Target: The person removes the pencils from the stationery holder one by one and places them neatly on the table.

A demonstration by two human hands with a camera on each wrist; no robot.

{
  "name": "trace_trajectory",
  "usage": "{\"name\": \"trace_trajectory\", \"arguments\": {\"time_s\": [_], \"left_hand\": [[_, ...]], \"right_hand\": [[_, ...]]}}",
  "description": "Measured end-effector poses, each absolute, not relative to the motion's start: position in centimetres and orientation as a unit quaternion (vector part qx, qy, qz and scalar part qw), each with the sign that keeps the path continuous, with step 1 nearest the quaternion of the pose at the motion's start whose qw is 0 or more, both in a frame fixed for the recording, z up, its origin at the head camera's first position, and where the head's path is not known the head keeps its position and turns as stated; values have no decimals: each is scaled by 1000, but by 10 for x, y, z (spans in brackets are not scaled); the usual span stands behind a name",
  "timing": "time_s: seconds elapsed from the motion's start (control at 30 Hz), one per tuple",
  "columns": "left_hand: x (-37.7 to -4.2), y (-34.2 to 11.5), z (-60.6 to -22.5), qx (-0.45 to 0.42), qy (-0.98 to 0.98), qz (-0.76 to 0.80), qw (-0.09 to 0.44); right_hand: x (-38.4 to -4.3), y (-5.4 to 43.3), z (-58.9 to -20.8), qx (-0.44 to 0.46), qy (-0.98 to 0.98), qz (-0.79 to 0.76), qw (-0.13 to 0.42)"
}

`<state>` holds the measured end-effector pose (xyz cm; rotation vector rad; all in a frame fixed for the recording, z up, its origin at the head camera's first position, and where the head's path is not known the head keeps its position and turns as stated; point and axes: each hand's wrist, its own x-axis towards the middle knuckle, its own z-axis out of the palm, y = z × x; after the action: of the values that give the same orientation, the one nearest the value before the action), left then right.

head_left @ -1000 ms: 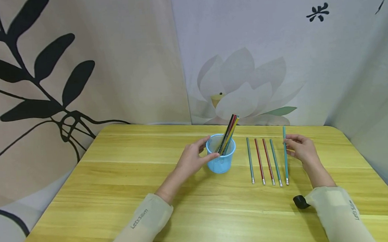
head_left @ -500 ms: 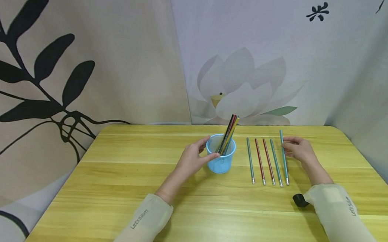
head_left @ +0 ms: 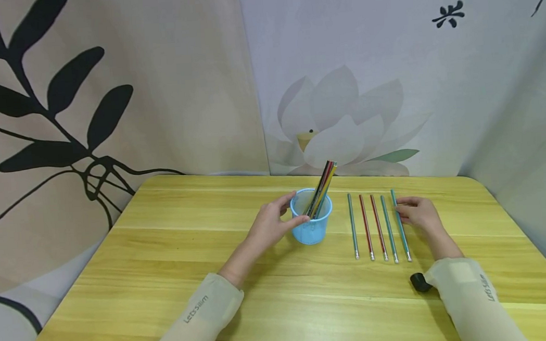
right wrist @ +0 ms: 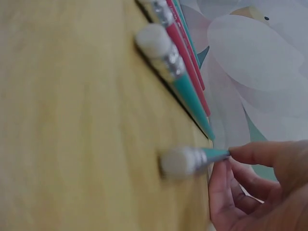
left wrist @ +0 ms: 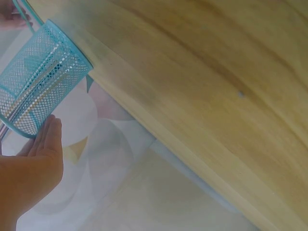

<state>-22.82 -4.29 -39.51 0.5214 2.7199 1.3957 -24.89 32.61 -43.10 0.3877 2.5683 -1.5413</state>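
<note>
Between cup [head_left: 311,235] and right hand [head_left: 420,214], loose pencils [head_left: 378,226]

Cannot count the pencils [head_left: 322,189] bunched in the cup [head_left: 311,234], nor see all fingers [head_left: 285,201] of the left hand [head_left: 271,220] around it. Cannot identify the black piece [head_left: 420,282] by the right sleeve [head_left: 470,299], itself cropped below in the head view. Get only a blurred eraser [right wrist: 178,162] on the held pencil [head_left: 400,226] in the right wrist view.

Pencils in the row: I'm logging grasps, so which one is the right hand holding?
The rightmost teal pencil, farthest from the blue cup: the right hand pinches it, while the two red pencils and other two teal pencils lie untouched.
</note>
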Motion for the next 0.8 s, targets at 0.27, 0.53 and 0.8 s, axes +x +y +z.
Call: {"name": "trace_trajectory", "arguments": {"time_s": [0.27, 0.53, 0.8], "left_hand": [[-229, -43, -395, 167, 878, 449, 20], [-230, -42, -396, 172, 879, 444, 15], [-230, -42, -396, 168, 878, 448, 17]], "right_hand": [[-250, 326, -431, 130, 861, -489, 61], [-250, 327, -431, 128, 863, -484, 65], [-248, 323, -432, 128, 873, -467, 63]]}}
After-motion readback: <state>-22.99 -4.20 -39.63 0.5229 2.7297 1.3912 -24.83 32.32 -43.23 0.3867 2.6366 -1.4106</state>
